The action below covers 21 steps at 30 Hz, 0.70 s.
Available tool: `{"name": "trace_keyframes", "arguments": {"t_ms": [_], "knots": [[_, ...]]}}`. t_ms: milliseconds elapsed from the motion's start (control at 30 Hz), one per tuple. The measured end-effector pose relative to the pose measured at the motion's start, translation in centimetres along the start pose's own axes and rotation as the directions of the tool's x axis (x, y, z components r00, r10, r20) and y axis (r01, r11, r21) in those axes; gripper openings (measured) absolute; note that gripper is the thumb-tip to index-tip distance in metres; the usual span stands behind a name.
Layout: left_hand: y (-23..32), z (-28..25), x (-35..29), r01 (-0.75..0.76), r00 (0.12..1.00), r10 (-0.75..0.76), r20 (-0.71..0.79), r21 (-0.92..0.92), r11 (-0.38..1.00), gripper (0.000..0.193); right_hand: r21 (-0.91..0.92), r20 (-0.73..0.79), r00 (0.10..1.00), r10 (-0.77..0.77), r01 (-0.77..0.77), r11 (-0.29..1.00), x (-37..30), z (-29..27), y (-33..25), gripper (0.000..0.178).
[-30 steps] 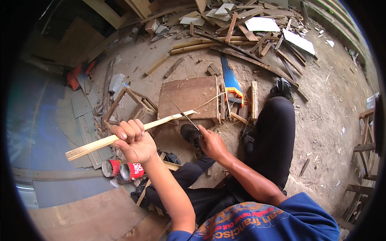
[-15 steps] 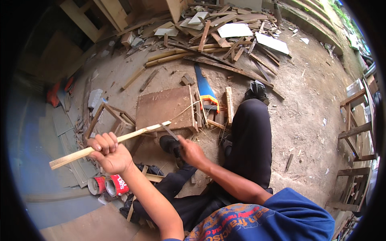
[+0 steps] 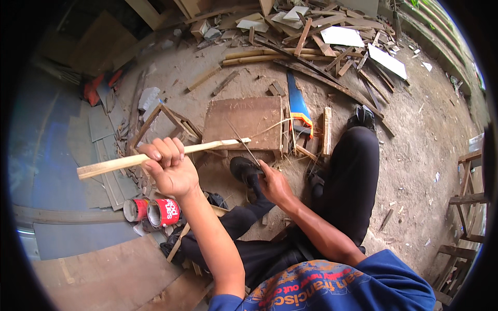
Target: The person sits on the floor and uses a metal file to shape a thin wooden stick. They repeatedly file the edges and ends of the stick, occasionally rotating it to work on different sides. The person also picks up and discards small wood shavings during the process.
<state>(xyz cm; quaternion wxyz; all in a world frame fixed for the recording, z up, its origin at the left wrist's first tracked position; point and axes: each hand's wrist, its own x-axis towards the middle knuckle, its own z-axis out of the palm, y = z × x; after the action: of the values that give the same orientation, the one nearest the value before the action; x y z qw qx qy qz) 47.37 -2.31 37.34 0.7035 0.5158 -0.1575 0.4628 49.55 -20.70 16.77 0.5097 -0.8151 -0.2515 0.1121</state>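
Observation:
My left hand (image 3: 170, 165) is closed around a pale wooden stick (image 3: 116, 164), squared at its left end and whittled thinner toward the right. In my right hand (image 3: 274, 182) is a knife (image 3: 246, 147) with a long thin blade, its handle hidden in my fist. The blade crosses the stick near its thin right tip; whether the edge touches the wood I cannot tell. Beyond the tip stands a low brown wooden block or stool (image 3: 241, 119), with a thin curled strip of wood over its top.
A handsaw (image 3: 298, 106) with blue blade and orange handle lies beside the block. Scrap wood and white boards (image 3: 342, 36) are heaped at the back. Two red cans (image 3: 163, 212) stand at left, near a small wooden frame (image 3: 161, 124). Wooden racks (image 3: 467, 199) line the right.
The view has shifted, so the surroundings sit further right. The knife has turned, its blade now reaching up across the stick's tip. Both hands keep their holds.

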Motion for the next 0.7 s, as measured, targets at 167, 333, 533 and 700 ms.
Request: {"name": "trace_keyframes", "arguments": {"t_ms": [167,333,533,700], "knots": [[-0.8,1.0,0.8,0.009,1.0,-0.008,-0.02,0.037,0.999,0.034,-0.137,0.005,0.991,0.136,-0.134,0.981,0.7,1.4,4.6,0.052],[-1.6,1.1,1.9,0.017,0.992,0.005,-0.124,0.179,0.984,0.034,-0.099,-0.034,0.991,0.133,-0.136,0.986,-0.1,1.9,3.9,0.047],[-2.0,2.4,3.1,0.039,0.957,0.019,-0.29,0.194,0.98,0.032,0.007,-0.048,0.999,0.014,-0.014,1.0,0.9,0.8,1.4,0.046],[-2.7,3.8,2.9,0.014,0.888,0.112,-0.446,0.271,0.962,0.031,0.135,0.006,0.988,-0.157,0.155,0.979,1.1,-2.3,-6.1,0.05]]}}
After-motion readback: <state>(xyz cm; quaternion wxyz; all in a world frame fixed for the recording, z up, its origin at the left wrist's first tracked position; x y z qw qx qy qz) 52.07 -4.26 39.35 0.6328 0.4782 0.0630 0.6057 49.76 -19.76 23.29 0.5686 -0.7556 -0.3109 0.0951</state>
